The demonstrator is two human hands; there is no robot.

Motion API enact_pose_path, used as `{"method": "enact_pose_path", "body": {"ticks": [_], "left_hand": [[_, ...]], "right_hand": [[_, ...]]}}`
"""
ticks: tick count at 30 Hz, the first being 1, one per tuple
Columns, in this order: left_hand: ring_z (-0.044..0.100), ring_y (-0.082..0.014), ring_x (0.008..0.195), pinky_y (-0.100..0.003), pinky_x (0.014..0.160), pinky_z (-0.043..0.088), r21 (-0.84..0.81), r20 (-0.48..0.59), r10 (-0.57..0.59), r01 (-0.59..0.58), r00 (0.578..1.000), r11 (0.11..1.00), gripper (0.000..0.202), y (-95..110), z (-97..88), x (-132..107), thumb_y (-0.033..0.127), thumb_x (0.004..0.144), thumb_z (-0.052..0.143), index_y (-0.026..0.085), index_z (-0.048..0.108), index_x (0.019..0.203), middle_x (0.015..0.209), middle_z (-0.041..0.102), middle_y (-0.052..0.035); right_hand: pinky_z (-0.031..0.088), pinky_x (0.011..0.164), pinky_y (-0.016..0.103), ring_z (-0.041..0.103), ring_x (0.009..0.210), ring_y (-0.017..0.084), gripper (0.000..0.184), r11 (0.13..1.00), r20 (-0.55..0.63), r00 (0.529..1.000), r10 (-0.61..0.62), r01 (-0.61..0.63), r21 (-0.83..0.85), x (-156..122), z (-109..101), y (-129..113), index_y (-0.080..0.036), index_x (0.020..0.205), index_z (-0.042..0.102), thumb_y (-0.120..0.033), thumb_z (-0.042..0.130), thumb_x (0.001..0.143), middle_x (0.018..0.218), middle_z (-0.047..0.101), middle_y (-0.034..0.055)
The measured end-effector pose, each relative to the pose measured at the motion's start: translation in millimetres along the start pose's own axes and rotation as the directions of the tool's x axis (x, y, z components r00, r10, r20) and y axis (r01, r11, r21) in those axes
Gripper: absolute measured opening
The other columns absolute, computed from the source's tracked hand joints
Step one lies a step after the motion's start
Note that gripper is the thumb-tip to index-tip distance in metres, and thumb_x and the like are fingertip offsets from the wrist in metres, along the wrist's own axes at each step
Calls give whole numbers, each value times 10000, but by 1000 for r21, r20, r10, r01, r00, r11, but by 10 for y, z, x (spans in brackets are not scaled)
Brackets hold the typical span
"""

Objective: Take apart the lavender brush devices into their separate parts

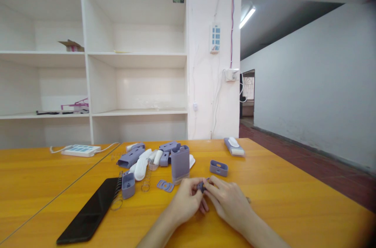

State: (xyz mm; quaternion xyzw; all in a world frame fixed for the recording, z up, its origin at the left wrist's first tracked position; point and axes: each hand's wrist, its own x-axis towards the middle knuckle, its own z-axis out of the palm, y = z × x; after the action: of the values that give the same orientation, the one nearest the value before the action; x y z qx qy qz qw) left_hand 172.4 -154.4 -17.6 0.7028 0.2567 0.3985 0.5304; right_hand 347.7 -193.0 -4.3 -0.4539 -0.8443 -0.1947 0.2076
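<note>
A: What's in hand?

B: A small dark part (201,186), pinched between the fingertips of the left hand (188,201) and the right hand (227,200), low over the orange table (293,201). Both hands are closed on it; too small to say what shape it is.

A: How far along does it look?

B: Early to middle, I'd judge. At 11 o'clock of the hands one tall purple housing (180,163) stands upright, but the heap of purple and white pieces (147,158) beyond lies loose.

A: And around them?

B: A flat purple plate (165,185) at 9 o'clock, a small purple frame (219,168) at 1, a wire spring (146,183) and a black phone (91,211) further left. Nothing crowds the hands.
</note>
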Motion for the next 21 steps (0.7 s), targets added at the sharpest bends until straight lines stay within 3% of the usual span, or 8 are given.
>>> {"method": "enact_pose_path", "body": {"ticks": [9,21], "left_hand": [[643,-134,496,-207,459,508,-7,7,11,-11,1000,1000,391,16,5,-14,174,745,482,122,700,1065,628,623,8],[652,-130,469,-189,420,494,15,-16,6,-6,1000,1000,332,-28,13,13,343,880,522,111,685,1054,628,634,-3]], "right_hand": [[535,683,307,729,939,244,328,1000,-4,1000,-21,21,15,16,15,-30,-177,1303,591,-147,530,983,1103,714,90],[514,663,293,724,938,230,389,999,22,1000,-6,7,-42,22,11,3,-217,1278,612,-83,592,913,1104,713,58]]}}
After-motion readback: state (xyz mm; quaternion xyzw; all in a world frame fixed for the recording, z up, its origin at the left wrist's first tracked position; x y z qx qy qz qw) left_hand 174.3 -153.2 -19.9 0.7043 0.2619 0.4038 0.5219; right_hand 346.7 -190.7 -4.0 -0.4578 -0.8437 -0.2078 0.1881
